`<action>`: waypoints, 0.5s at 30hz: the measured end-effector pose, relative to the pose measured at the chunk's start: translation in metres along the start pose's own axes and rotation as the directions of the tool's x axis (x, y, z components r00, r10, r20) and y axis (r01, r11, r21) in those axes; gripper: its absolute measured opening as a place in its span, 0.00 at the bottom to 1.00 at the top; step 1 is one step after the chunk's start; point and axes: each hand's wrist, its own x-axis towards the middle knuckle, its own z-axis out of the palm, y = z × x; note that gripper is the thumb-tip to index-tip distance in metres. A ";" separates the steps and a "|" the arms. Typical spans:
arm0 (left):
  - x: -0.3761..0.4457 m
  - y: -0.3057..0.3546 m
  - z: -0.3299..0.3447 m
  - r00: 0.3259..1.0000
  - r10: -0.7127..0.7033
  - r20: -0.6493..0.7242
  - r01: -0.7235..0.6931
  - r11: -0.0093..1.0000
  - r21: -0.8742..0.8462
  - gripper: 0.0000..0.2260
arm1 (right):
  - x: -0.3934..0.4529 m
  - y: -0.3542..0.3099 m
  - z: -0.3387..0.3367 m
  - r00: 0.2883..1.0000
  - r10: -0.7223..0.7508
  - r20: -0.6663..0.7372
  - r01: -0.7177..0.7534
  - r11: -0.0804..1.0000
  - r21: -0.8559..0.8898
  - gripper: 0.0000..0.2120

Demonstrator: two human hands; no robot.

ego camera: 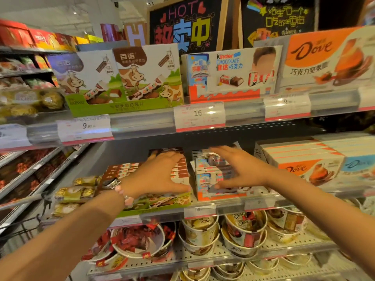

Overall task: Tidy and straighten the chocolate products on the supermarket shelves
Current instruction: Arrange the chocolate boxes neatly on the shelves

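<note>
Kinder boxes (211,175) stacked in tray on middle shelf (231,206), between brown-and-white bars (178,169) and Dove cartons (304,167). Stack looks slightly skewed, likely reason for the reach. Right hand (239,169) spread flat against stack's right side and top; grip wide open, closed on nothing. Left hand (160,175) open, palm resting on bars, thumb near Kinder tray, seemingly steadying them.

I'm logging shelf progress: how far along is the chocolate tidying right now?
Done, it seems: the top-shelf display boxes stand upright, facing front. In hand: on the middle shelf, the left hand lies on the brown chocolate packs while the right hand reaches over the Kinder stack, which looks uneven. Left: the jumbled cups below.
</note>
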 end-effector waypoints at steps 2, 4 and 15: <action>0.018 0.016 0.003 0.999 0.048 -0.001 -0.048 0.997 -0.053 0.41 | -0.005 0.015 -0.007 0.999 0.037 0.037 -0.035 0.998 -0.054 0.48; 0.035 0.029 0.006 0.997 0.083 -0.010 -0.083 0.991 -0.105 0.38 | -0.008 0.028 -0.011 0.997 0.056 0.062 -0.049 0.994 -0.099 0.47; 0.065 0.039 0.020 0.997 -0.015 0.071 0.029 0.981 -0.190 0.29 | 0.001 0.075 -0.005 0.986 0.063 0.157 -0.043 0.991 -0.124 0.40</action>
